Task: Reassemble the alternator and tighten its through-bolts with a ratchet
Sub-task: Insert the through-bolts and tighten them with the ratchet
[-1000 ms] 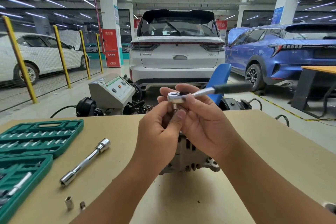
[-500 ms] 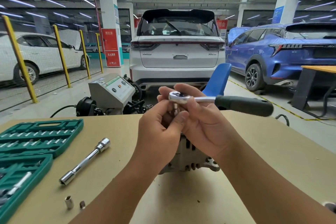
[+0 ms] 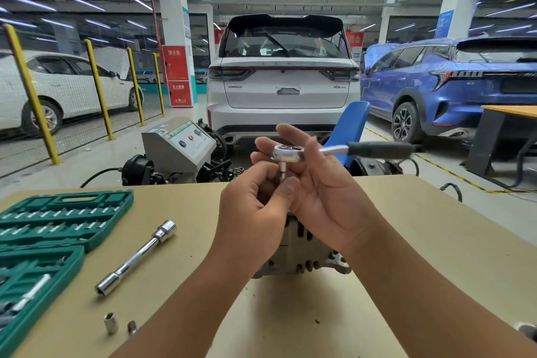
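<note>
Gripping a chrome ratchet, hands hover above the ribbed alternator.

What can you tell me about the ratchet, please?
The ratchet has a shiny metal head, a chrome neck and a black handle pointing right, roughly level. The right hand cups its head above the alternator. A small bit hangs from the drive, pinched by the left hand.

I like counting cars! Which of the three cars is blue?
The blue car is the one on the right, past the ratchet's handle. The car straight ahead and the one behind the yellow fence are both white.
</note>
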### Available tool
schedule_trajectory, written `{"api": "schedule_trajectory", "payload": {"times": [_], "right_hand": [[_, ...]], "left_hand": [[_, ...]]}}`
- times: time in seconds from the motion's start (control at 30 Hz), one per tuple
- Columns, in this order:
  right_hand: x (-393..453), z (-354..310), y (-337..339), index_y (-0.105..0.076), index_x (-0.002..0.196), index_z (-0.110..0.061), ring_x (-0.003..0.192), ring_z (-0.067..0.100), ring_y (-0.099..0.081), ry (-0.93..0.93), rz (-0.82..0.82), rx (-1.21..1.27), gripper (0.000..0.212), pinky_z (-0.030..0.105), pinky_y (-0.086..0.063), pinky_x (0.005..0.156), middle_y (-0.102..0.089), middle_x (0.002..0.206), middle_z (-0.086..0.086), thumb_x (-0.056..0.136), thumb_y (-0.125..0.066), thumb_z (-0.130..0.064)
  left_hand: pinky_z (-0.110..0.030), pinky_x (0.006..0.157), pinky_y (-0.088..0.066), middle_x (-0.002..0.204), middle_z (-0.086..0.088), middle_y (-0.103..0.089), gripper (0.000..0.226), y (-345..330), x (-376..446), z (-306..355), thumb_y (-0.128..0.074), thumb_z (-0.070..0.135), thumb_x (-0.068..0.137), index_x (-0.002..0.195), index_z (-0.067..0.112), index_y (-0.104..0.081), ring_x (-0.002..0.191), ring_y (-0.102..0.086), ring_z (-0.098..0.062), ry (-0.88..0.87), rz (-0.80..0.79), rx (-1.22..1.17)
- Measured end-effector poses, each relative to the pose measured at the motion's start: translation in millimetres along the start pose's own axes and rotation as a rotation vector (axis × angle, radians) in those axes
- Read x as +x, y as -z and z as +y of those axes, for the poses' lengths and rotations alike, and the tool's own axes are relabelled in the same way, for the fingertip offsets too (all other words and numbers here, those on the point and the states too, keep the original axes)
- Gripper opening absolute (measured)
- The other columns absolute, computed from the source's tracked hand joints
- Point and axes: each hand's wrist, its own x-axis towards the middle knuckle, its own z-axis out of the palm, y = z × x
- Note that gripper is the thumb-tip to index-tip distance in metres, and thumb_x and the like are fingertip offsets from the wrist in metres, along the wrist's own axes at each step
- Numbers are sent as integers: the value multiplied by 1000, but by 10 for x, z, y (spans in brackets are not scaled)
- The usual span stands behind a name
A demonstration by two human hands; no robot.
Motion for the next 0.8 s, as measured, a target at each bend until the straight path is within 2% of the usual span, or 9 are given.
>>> {"api": "schedule_trajectory", "payload": {"times": [0.1, 0.2, 0.27, 0.37, 0.4, 0.47, 0.53, 0.67, 0.8], "right_hand": [[33, -11, 23, -61, 130, -10, 117, 35, -65, -56, 88, 96, 46, 53, -46, 109, -65, 130, 22, 97, -53, -41], [2, -36, 29, -65, 128, -12, 125, 36, -57, -24, -27, 26, 38, 54, -39, 112, -61, 135, 23, 93, -66, -27], [-27, -23, 26, -69, 121, -11, 131, 38, -52, 13, -115, -31, 36, 56, -37, 114, -58, 139, 25, 87, -76, -21], [-23, -3, 7, -68, 122, -10, 131, 38, -54, 19, -98, -32, 35, 55, -41, 112, -59, 138, 24, 90, -72, -24], [-4, -2, 3, -66, 124, -10, 127, 36, -57, 5, -55, -9, 36, 53, -44, 110, -61, 136, 23, 93, -67, -27], [28, 2, 15, -63, 127, -8, 119, 34, -64, -42, 25, 70, 39, 51, -50, 106, -64, 131, 22, 97, -56, -32], [26, -12, 9, -61, 128, -5, 113, 33, -68, -61, 47, 118, 41, 50, -52, 104, -66, 127, 23, 95, -59, -30], [-36, -37, -7, -68, 118, -8, 127, 39, -56, 15, -91, 6, 33, 52, -50, 105, -58, 137, 26, 87, -73, -17], [-25, -15, -16, -62, 127, -9, 125, 34, -60, 6, -25, -24, 40, 51, -48, 107, -62, 135, 21, 92, -64, -29]], "left_hand": [[-20, 56, -47, 65, 10, -60, 3, 6, 4, -21, -70, 22, 89, 86, 22, -70, 58, -51, -3, -6, -4, -8], [-23, 57, -49, 68, 0, -62, 14, 4, -1, -11, -70, 22, 90, 98, 32, -72, 61, -52, -7, -16, 20, 9], [-22, 56, -50, 68, 6, -63, 21, 3, -5, 4, -71, 20, 91, 104, 37, -72, 60, -54, -6, -30, 22, 5], [-41, 60, -54, 74, -7, -64, 12, 5, -4, 31, -69, 23, 91, 100, 30, -73, 65, -58, -27, -17, 2, -6], [-41, 59, -52, 71, -9, -61, 9, 6, -3, 28, -68, 25, 91, 97, 30, -72, 63, -55, -27, 0, 3, -20], [-35, 53, -46, 62, -2, -53, 4, 14, -5, 14, -66, 27, 90, 89, 26, -70, 57, -47, -16, 36, -3, -47], [-26, 52, -41, 61, 8, -51, 7, 19, -3, 2, -66, 27, 90, 84, 23, -67, 57, -44, -8, 41, -12, -44], [-20, 53, -41, 61, 10, -54, 7, 8, 2, 0, -67, 27, 91, 84, 28, -67, 55, -46, -6, 11, -9, 0], [-19, 54, -44, 64, 9, -58, 5, 3, 7, 4, -67, 26, 91, 86, 26, -68, 57, -50, -5, 3, -11, 24]]}}
